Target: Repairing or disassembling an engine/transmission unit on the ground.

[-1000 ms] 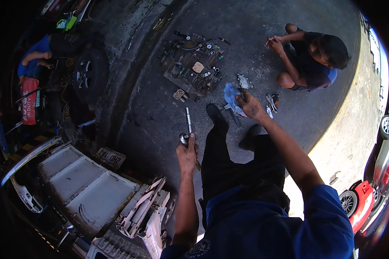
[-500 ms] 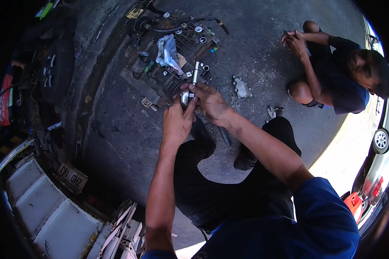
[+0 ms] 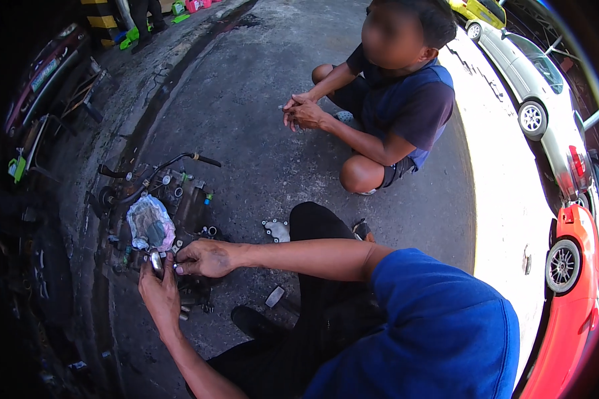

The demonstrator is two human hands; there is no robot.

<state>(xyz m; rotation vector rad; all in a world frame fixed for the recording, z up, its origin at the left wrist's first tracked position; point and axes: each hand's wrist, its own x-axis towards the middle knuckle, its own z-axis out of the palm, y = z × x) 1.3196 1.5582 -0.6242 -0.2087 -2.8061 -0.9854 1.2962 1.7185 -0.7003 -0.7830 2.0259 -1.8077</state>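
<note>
My left hand (image 3: 160, 296) is closed around a ratchet wrench, whose rounded chrome head (image 3: 156, 261) shows between thumb and fingers. Beside it, my right hand (image 3: 207, 258) pinches at the wrench head. A small bright bit of metal shows at its fingertips, seemingly the chrome socket seen earlier; the rest is hidden. Both hands are over the near edge of a greasy engine or gearbox assembly (image 3: 192, 211) on the floor. A crumpled white and pinkish cloth or bag (image 3: 150, 223) lies on that assembly, just beyond my hands.
A person (image 3: 393, 113) squats opposite, hands together. A grey metal cover (image 3: 276, 231) and a hammer (image 3: 275, 296) lie on the concrete near my legs. Red (image 3: 579, 266) and silver (image 3: 539, 86) cars stand at the right. Dark clutter and a tyre line the left side.
My view has swung up and right, so my hands appear lower left. The socket that pointed up from my right fingers is now mostly out of sight.
</note>
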